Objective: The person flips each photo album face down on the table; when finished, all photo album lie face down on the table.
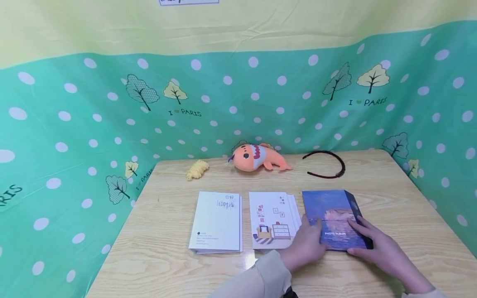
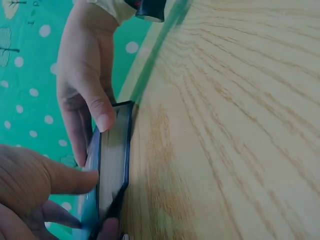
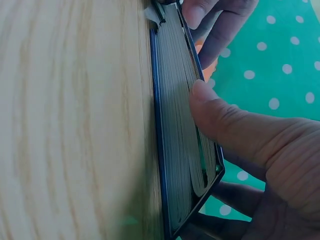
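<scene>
A blue photo album point(image 1: 331, 215) lies flat on the wooden table point(image 1: 167, 256), right of centre near the front. My left hand point(image 1: 307, 244) holds its near left corner, fingers on the cover. My right hand point(image 1: 376, 244) holds the near right corner. In the left wrist view the left hand point(image 2: 30, 185) has its thumb on the album's page edge point(image 2: 112, 160), with the right hand point(image 2: 85, 75) beyond. The right wrist view shows the right hand point(image 3: 250, 135) with thumb against the pages point(image 3: 175, 125) and fingers on the cover, the left hand point(image 3: 215, 20) at the far end.
Left of the album lie a booklet with a furniture drawing point(image 1: 273, 219) and a plain white booklet point(image 1: 218, 221). At the back are an orange plush fish point(image 1: 257, 158), a black headband point(image 1: 324, 165) and a yellow yarn bundle point(image 1: 197, 169). Green dotted cloth walls point(image 1: 74, 136) enclose the table.
</scene>
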The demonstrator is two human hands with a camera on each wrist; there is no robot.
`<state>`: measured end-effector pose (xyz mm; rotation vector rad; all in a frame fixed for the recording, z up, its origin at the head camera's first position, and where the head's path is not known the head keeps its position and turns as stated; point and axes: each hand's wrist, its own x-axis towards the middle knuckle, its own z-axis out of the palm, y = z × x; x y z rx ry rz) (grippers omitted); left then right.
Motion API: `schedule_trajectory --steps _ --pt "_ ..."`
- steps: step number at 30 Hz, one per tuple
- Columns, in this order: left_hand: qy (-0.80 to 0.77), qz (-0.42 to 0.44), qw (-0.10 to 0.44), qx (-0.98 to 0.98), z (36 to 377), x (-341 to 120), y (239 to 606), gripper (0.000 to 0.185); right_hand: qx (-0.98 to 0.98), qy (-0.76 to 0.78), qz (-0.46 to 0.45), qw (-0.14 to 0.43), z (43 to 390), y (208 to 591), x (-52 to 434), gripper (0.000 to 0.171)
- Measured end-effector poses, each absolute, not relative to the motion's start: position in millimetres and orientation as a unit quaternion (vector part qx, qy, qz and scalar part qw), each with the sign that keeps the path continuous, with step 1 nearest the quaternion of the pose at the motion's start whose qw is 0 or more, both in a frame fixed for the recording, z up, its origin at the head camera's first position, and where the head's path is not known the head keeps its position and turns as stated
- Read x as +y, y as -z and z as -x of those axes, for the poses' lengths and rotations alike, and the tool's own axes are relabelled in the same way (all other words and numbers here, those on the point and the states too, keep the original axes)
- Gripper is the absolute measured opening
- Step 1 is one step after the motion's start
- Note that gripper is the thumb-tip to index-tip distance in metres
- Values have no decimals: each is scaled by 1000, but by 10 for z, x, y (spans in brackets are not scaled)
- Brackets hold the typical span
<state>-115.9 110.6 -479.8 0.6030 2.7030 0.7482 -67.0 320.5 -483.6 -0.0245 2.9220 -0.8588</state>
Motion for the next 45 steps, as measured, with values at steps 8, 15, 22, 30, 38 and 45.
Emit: schedule_trajectory --steps 8,15,22,30,38,45 --pt "-128 -240 88 958 1101 1139 4741 69 962 262 -14 75 736 4806 3190 96" --pt "-124 -282 80 948 1103 1019 4726 66 971 230 -3 71 729 4768 3132 95" --pt "-164 -352 5 922 1115 724 4753 45 981 195 7 14 721 4734 2945 83" --pt "-148 -344 -19 927 1097 452 4698 48 981 186 11 -53 740 4689 2644 52" --pt "-123 -279 5 952 1081 229 4733 56 972 211 40 -92 758 4651 2307 50" --pt "-118 -237 -23 964 1122 42 4827 61 957 256 69 -122 834 4692 2078 44"
